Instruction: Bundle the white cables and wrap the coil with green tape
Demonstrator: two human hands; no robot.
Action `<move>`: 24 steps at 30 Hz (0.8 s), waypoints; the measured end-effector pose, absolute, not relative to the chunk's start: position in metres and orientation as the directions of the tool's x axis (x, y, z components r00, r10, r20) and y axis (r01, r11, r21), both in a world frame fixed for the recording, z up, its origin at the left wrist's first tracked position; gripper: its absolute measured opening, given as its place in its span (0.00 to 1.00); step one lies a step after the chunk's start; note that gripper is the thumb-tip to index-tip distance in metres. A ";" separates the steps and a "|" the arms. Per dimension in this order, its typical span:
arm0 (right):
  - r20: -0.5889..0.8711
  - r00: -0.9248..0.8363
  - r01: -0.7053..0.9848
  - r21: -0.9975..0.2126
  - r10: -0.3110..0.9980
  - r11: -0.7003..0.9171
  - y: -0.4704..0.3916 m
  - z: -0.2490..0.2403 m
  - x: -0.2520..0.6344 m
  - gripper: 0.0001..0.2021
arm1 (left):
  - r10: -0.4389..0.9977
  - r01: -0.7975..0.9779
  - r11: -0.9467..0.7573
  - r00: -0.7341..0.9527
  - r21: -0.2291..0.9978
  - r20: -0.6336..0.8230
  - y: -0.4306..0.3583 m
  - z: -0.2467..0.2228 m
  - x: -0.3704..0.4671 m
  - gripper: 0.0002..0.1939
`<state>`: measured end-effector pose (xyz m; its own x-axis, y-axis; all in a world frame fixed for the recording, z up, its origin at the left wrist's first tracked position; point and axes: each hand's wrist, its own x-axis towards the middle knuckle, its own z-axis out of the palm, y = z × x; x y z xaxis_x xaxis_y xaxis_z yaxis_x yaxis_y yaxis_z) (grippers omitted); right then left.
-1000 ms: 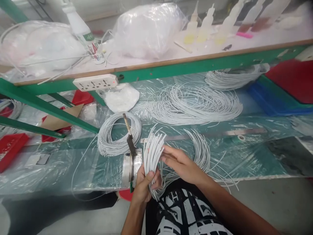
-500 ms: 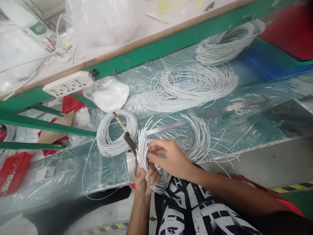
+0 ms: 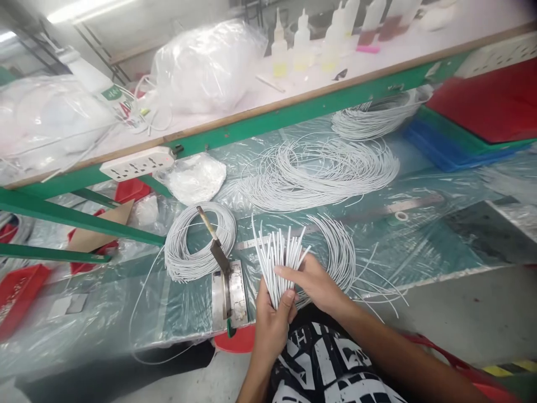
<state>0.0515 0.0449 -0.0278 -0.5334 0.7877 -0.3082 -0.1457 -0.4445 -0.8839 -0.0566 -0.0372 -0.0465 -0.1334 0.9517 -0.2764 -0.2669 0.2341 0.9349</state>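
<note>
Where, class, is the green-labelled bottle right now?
In the head view, the bottle is at the left on the shelf, between two plastic bags, above the left power strip.

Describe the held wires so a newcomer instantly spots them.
Below the long green rail is a plastic-covered table. At its near edge, right of the metal lever tool, the left hand grips a white wire bundle, the right hand touching it. Unlike the round coil farther left, this bundle is held up, ends fanning out.
</note>
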 end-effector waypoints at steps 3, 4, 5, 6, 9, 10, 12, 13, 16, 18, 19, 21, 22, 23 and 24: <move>-0.351 -0.512 -0.102 -0.882 0.784 -0.461 0.048 -0.023 0.058 0.15 | 0.949 -0.266 0.243 -0.134 0.933 -0.286 -0.038 -0.047 -0.050 0.19; -0.353 -0.505 -0.101 -0.882 0.788 -0.460 0.048 -0.022 0.060 0.15 | 0.948 -0.271 0.246 -0.133 0.930 -0.290 -0.039 -0.047 -0.048 0.19; -0.352 -0.503 -0.099 -0.884 0.789 -0.458 0.047 -0.021 0.062 0.16 | 0.947 -0.279 0.250 -0.128 0.927 -0.294 -0.039 -0.047 -0.046 0.19; -0.348 -0.502 -0.097 -0.887 0.792 -0.452 0.047 -0.020 0.064 0.16 | 0.947 -0.285 0.252 -0.122 0.925 -0.296 -0.039 -0.046 -0.044 0.19; -0.351 -0.466 -0.080 -0.897 0.812 -0.434 0.041 -0.020 0.071 0.17 | 0.949 -0.274 0.254 -0.114 0.927 -0.293 -0.041 -0.045 -0.039 0.19; -0.371 -0.451 -0.076 -0.890 0.812 -0.449 0.039 -0.021 0.072 0.16 | 0.946 -0.263 0.269 -0.109 0.927 -0.305 -0.042 -0.044 -0.037 0.20; -0.431 -0.427 -0.112 -0.847 0.795 -0.519 0.034 -0.022 0.074 0.15 | 0.933 -0.234 0.306 -0.120 0.923 -0.340 -0.043 -0.044 -0.034 0.22; -0.444 -0.413 -0.185 -0.814 0.795 -0.551 0.032 -0.022 0.074 0.14 | 0.924 -0.215 0.319 -0.149 0.923 -0.354 -0.044 -0.044 -0.032 0.23; -0.396 -0.359 -0.516 -0.670 0.845 -0.533 0.032 -0.023 0.078 0.08 | 0.904 -0.160 0.309 -0.258 0.938 -0.342 -0.043 -0.043 -0.029 0.23; -0.357 -0.351 -0.658 -0.563 0.866 -0.499 0.037 -0.024 0.084 0.04 | 0.916 -0.154 0.262 -0.270 0.953 -0.295 -0.041 -0.042 -0.028 0.20; -0.356 -0.371 -0.680 -0.525 0.858 -0.512 0.041 -0.024 0.088 0.04 | 0.925 -0.174 0.232 -0.265 0.957 -0.272 -0.040 -0.042 -0.027 0.19; -0.379 -0.404 -0.664 -0.504 0.832 -0.552 0.049 -0.023 0.097 0.06 | 0.931 -0.262 0.202 -0.248 0.944 -0.268 -0.038 -0.042 -0.027 0.19; -0.397 -0.416 -0.627 -0.527 0.818 -0.574 0.052 -0.021 0.101 0.07 | 0.928 -0.320 0.215 -0.228 0.923 -0.295 -0.038 -0.042 -0.027 0.19; -0.416 -0.417 -0.571 -0.572 0.808 -0.589 0.055 -0.019 0.103 0.08 | 0.922 -0.370 0.245 -0.197 0.896 -0.333 -0.038 -0.042 -0.028 0.19; -0.432 -0.413 -0.500 -0.628 0.802 -0.596 0.057 -0.017 0.104 0.11 | 0.915 -0.407 0.285 -0.155 0.868 -0.373 -0.038 -0.042 -0.028 0.20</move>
<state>0.1042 0.0570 -0.0166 -0.4131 0.8017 -0.4321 -0.5001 -0.5962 -0.6280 -0.0276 -0.0382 -0.0421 -0.1553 0.9147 -0.3730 -0.4067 0.2849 0.8680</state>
